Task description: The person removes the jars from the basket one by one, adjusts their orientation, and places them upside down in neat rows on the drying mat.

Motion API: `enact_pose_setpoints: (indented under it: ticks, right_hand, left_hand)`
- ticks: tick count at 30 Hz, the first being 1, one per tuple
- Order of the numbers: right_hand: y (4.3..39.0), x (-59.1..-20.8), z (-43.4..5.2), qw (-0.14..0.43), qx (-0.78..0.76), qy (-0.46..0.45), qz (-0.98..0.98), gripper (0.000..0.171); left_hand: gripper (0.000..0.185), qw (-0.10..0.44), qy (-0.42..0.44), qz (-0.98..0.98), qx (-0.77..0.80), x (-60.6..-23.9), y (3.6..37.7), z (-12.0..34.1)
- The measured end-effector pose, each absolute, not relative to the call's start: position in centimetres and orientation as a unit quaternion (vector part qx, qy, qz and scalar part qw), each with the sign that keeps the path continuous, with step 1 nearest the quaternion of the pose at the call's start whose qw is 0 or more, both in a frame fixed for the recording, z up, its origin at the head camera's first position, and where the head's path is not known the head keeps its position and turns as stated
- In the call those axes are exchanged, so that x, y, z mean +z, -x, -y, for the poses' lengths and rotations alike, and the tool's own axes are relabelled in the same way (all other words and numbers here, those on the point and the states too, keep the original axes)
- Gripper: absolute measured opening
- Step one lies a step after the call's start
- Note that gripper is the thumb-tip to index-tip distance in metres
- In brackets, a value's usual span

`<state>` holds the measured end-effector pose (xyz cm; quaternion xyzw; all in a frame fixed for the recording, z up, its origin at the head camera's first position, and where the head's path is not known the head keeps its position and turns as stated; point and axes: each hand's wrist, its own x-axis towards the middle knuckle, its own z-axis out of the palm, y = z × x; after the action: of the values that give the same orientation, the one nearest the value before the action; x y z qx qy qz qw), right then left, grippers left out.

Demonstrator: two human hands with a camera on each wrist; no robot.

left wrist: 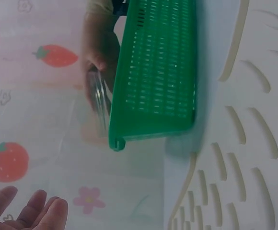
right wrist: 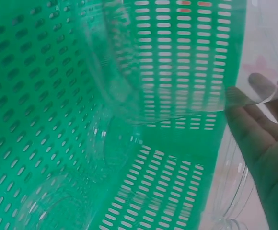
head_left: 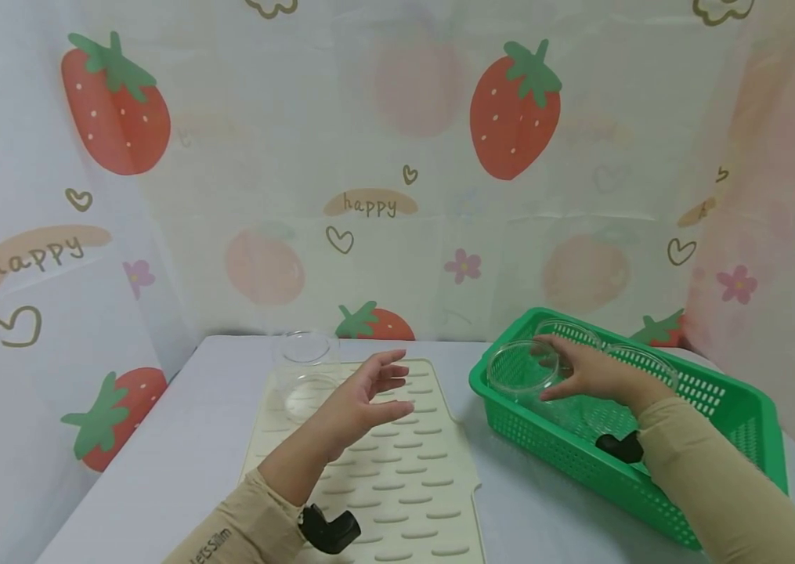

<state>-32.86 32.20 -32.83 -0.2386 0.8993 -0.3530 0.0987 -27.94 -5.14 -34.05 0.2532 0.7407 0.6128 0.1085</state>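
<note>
My right hand (head_left: 590, 372) is over the green basket and pinches the rim of a clear jar (head_left: 518, 376) at the basket's left end. From the right wrist view, the fingers (right wrist: 254, 120) show at the transparent rim. My left hand (head_left: 369, 392) is raised over the cream mat (head_left: 414, 470), fingers spread and holding nothing. Just left of it, a clear jar (head_left: 301, 368) stands upright at the mat's far left corner. In the left wrist view, parted fingertips (left wrist: 33, 208) show at the lower left.
The green perforated basket (head_left: 580, 470) sits at an angle on the right of the white-covered table (head_left: 150, 470). Inside it are more clear jars, one at the back (head_left: 569, 329) and one partly behind my right wrist (head_left: 640, 360). A strawberry-print curtain (head_left: 397, 157) encloses the table.
</note>
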Motion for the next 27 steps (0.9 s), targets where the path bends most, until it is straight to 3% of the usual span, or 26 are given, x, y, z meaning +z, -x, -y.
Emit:
enact_pose_setpoints:
  ticks: [27]
  right_hand:
    - [31.8,-30.3,-32.3,0.039,-0.384,0.279,-0.879,0.081]
  left_hand:
    - [0.069,0.109,-0.248,-0.746,0.608,-33.6,27.8,5.8]
